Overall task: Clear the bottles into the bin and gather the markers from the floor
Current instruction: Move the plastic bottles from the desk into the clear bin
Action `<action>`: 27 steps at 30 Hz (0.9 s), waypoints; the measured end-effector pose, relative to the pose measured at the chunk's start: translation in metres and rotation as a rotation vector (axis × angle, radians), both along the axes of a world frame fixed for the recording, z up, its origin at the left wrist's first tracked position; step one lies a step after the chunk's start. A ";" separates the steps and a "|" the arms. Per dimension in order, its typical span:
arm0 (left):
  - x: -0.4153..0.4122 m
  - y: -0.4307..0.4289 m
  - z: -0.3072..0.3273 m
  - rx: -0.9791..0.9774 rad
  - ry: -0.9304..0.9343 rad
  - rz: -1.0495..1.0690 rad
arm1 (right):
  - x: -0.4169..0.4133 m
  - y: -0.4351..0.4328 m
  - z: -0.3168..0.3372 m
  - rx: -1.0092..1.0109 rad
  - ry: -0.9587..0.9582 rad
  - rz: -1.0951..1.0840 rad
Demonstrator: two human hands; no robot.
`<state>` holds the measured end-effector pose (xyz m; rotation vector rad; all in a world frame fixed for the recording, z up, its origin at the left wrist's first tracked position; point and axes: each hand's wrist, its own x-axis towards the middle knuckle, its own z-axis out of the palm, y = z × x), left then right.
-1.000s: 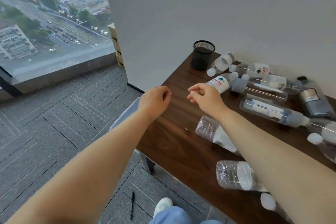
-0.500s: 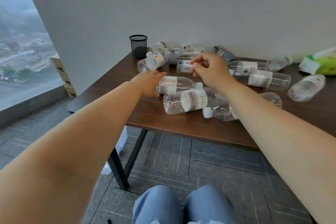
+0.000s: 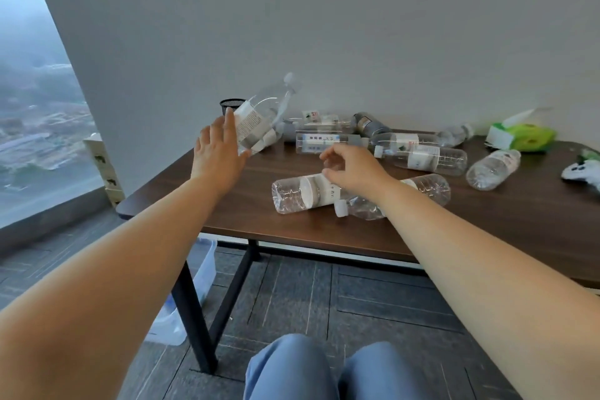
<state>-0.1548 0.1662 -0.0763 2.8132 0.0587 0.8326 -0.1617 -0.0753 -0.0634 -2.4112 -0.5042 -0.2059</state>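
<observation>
The left hand [image 3: 218, 153] is reaching over the left end of the dark wood-grain bench [image 3: 207, 204], its grip spread open, palm and fingers [image 3: 229, 127] lying against a clear plastic bottle with a white printed label [image 3: 256, 123]. That bottle is tilting, cap up toward the wall, blurred; whether it is lifting clear of the bench cannot be told. Just behind it a black mesh pen cup [image 3: 231, 105] is standing near the back left corner.

The right hand [image 3: 355, 169] is hovering with its grip loosely curled and holding nothing, fingertips just above a clear bottle with a broad white label [image 3: 300, 193] lying on its side near the front edge. A second clear bottle with a white cap [image 3: 363, 206] is lying touching it, cap toward the front edge, partly hidden by the forearm.

More clear bottles [image 3: 422, 156] are lying in a loose cluster along the wall side, with one ribbed bottle [image 3: 492, 169] apart to the right. A green tissue pack [image 3: 519, 136] is sitting at the back right.

Open bench surface is showing between the two hands and along the front left edge. Under the left end, beside the black leg [image 3: 194, 318], a translucent plastic bin [image 3: 204, 266] is sitting on the grey carpet floor [image 3: 373, 318]. No marker is showing in view.
</observation>
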 end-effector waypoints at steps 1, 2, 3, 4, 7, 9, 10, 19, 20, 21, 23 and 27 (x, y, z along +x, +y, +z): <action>-0.001 0.000 -0.001 -0.026 -0.019 -0.012 | 0.005 0.006 -0.006 -0.116 0.038 0.033; -0.002 0.000 -0.002 -0.053 -0.036 -0.019 | 0.010 0.013 -0.011 -0.245 0.058 0.063; -0.001 0.001 -0.003 -0.078 -0.052 -0.022 | 0.016 0.021 -0.016 -0.374 0.066 0.079; 0.000 0.002 -0.004 -0.100 -0.067 -0.020 | 0.022 0.029 -0.020 -0.490 0.078 0.081; 0.009 0.018 -0.007 -0.157 -0.105 -0.009 | 0.046 0.051 -0.025 -0.709 0.146 0.078; 0.023 0.038 -0.008 -0.192 -0.123 0.008 | 0.067 0.067 -0.024 -0.793 0.107 0.109; 0.031 0.049 -0.009 -0.216 -0.135 0.022 | 0.078 0.077 -0.021 -0.789 0.063 0.127; 0.084 0.194 -0.007 -0.423 -0.275 0.268 | 0.151 0.236 0.032 0.214 -0.159 0.270; 0.082 0.209 -0.008 -0.446 -0.277 0.286 | 0.153 0.251 0.030 0.302 -0.094 0.268; 0.079 0.224 -0.010 -0.455 -0.271 0.304 | 0.156 0.267 0.026 0.380 -0.026 0.261; 0.069 0.253 -0.015 -0.439 -0.239 0.333 | 0.164 0.299 0.016 0.530 0.140 0.260; 0.044 0.302 -0.034 -0.506 -0.213 0.364 | 0.175 0.372 -0.007 0.718 0.467 0.297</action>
